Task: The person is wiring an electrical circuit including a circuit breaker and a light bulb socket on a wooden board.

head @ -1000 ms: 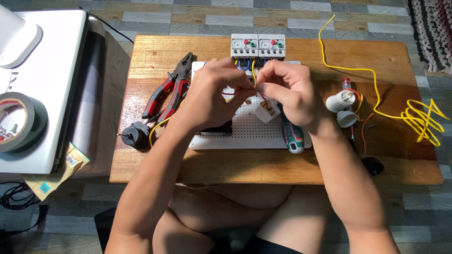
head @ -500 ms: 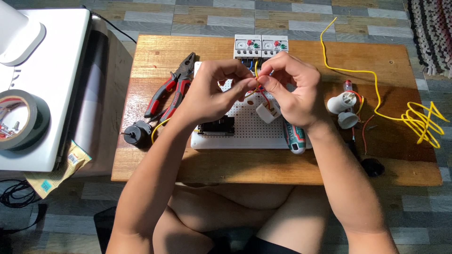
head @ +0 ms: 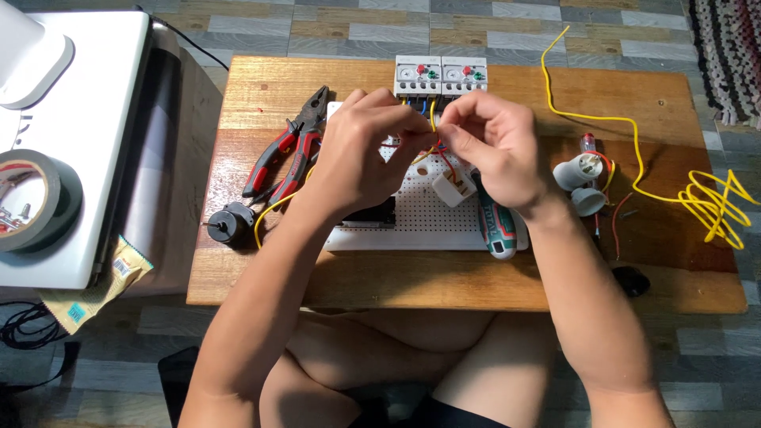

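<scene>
the left hand (head: pixel 361 150) and the right hand (head: pixel 495 147) met above the far part of a white perforated board (head: pixel 428 222) that lay on a low wooden table (head: pixel 261 273). the fingers of both hands were pinched narrow on a short piece of yellow wire (head: pixel 433 117), which stood nearly upright between the fingertips, just in front of two white and grey switch boxes (head: pixel 441 78) at the table's far edge. thin red and blue wires ran down from those boxes under the hands; where they ended could not be told. a small white block (head: pixel 453 189) sat on the board just below the right hand. a screwdriver with a green and grey handle (head: pixel 495 226) lay along the board's right edge, partly under the right wrist. red-handled pliers (head: pixel 289 154) lay to the left of the board, and a small dark motor (head: pixel 226 224) stood near the table's left front. to the right were two white lamp sockets (head: pixel 581 182), and a long yellow cable (head: pixel 697 198) trailed off to a loose bundle near the right edge. on a white surface to the left lay a roll of dark tape (head: pixel 36 202).
</scene>
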